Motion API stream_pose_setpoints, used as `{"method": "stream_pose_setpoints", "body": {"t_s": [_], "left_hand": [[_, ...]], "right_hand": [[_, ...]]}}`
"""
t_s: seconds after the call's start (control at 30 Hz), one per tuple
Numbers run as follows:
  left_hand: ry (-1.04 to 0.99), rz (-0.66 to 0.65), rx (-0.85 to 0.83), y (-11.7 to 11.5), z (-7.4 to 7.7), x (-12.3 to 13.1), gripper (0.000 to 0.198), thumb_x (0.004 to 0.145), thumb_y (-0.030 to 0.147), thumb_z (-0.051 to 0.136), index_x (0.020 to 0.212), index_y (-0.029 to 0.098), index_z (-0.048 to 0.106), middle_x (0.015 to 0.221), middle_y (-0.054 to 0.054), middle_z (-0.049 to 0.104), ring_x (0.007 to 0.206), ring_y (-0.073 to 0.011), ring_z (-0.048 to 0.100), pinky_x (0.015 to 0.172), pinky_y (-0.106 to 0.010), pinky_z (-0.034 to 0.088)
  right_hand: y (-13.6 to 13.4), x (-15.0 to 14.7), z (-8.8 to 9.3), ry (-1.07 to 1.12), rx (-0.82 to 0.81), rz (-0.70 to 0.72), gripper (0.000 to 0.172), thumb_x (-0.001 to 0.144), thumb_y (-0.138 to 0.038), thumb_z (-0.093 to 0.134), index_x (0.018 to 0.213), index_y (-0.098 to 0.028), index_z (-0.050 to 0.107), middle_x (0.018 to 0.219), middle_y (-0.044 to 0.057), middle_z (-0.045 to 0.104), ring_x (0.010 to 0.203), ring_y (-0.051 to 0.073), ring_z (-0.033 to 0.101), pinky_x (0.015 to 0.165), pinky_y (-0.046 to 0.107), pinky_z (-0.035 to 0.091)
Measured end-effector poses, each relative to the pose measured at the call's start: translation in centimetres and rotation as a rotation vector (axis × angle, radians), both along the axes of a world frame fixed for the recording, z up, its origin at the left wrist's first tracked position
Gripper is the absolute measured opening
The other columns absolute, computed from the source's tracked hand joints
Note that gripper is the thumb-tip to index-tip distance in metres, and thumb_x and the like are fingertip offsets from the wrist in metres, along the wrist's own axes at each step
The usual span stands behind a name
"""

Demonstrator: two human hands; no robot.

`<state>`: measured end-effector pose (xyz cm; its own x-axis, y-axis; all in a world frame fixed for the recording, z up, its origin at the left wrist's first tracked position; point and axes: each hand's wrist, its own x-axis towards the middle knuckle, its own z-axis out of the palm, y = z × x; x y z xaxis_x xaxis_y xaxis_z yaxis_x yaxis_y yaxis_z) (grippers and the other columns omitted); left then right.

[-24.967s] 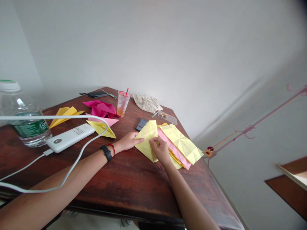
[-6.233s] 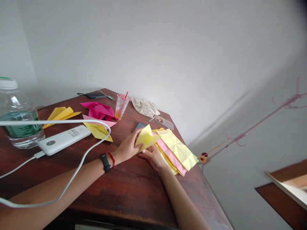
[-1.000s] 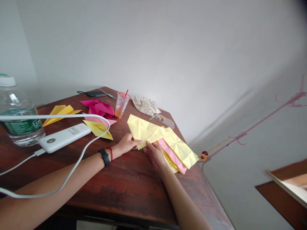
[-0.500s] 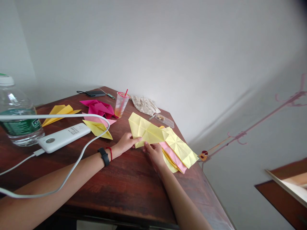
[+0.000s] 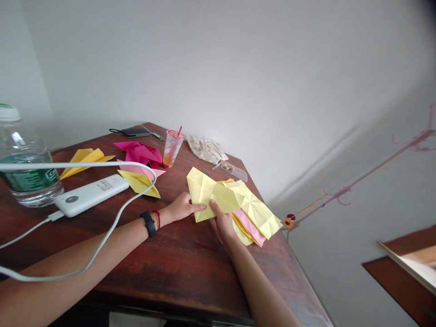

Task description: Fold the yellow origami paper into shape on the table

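A creased pale yellow paper sheet (image 5: 205, 193) is held up off the dark wooden table (image 5: 170, 268), its right part bent over into a flap. My left hand (image 5: 182, 207) pinches its lower left edge, and my right hand (image 5: 221, 222) holds its lower edge from the right. The sheet's right corner overlaps a stack of folded yellow and pink paper (image 5: 254, 213) lying next to my right hand. The dark phone seen earlier near this spot is hidden behind the sheet.
Left of my hands lie a white power bank (image 5: 90, 195) with its cable, and a yellow-and-pink paper fold (image 5: 138, 181). Farther back are magenta folded paper (image 5: 141, 153), a yellow paper fold (image 5: 85, 162), a plastic cup with red straw (image 5: 172, 147), and a water bottle (image 5: 27, 177).
The yellow sheet has shifted right and slightly down, and its right part now bends over as a flap. Both hands have moved a little right with it.
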<state>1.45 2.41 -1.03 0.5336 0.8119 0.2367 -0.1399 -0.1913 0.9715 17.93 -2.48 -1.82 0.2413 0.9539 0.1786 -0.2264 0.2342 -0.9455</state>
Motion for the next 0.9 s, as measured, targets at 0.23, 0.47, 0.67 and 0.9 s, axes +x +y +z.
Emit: {"method": "stream_pose_setpoints", "body": {"t_s": [0.23, 0.47, 0.67, 0.9], "left_hand": [[-0.049, 0.007, -0.05, 0.2, -0.6, 0.3, 0.052, 0.072, 0.046, 0.08, 0.111, 0.011, 0.074, 0.112, -0.012, 0.076, 0.106, -0.0321, 0.07, 0.088, -0.037, 0.056], [-0.119, 0.05, -0.161, -0.6, 0.2, 0.5, 0.057, 0.068, 0.044, 0.083, 0.113, 0.012, 0.073, 0.118, -0.012, 0.074, 0.111, -0.0329, 0.068, 0.092, -0.039, 0.054], [-0.146, 0.043, -0.237, -0.8, 0.5, 0.5, 0.055, 0.069, 0.043, 0.081, 0.115, 0.013, 0.073, 0.119, -0.012, 0.074, 0.116, -0.0338, 0.065, 0.095, -0.039, 0.053], [-0.138, 0.061, -0.227, -0.7, 0.2, 0.6, 0.057, 0.069, 0.043, 0.08, 0.116, 0.012, 0.073, 0.117, -0.012, 0.075, 0.114, -0.0332, 0.066, 0.092, -0.038, 0.054]], "right_hand": [[-0.1, 0.1, 0.2, -0.101, 0.027, -0.011, 0.05, 0.078, -0.034, 0.08, 0.124, -0.022, 0.065, 0.121, 0.009, 0.072, 0.115, 0.03, 0.066, 0.103, 0.047, 0.052], [-0.1, 0.3, -0.2, -0.203, 0.035, -0.048, 0.05, 0.078, -0.035, 0.08, 0.124, -0.022, 0.067, 0.124, 0.008, 0.071, 0.12, 0.029, 0.064, 0.111, 0.047, 0.044], [-0.4, 0.1, 0.3, -0.239, 0.06, -0.031, 0.049, 0.078, -0.036, 0.079, 0.124, -0.021, 0.067, 0.116, 0.008, 0.074, 0.127, 0.029, 0.058, 0.116, 0.048, 0.038], [-0.4, 0.1, 0.2, -0.26, 0.072, -0.038, 0.049, 0.077, -0.036, 0.081, 0.123, -0.023, 0.068, 0.116, 0.006, 0.074, 0.127, 0.028, 0.059, 0.117, 0.047, 0.039]]}}
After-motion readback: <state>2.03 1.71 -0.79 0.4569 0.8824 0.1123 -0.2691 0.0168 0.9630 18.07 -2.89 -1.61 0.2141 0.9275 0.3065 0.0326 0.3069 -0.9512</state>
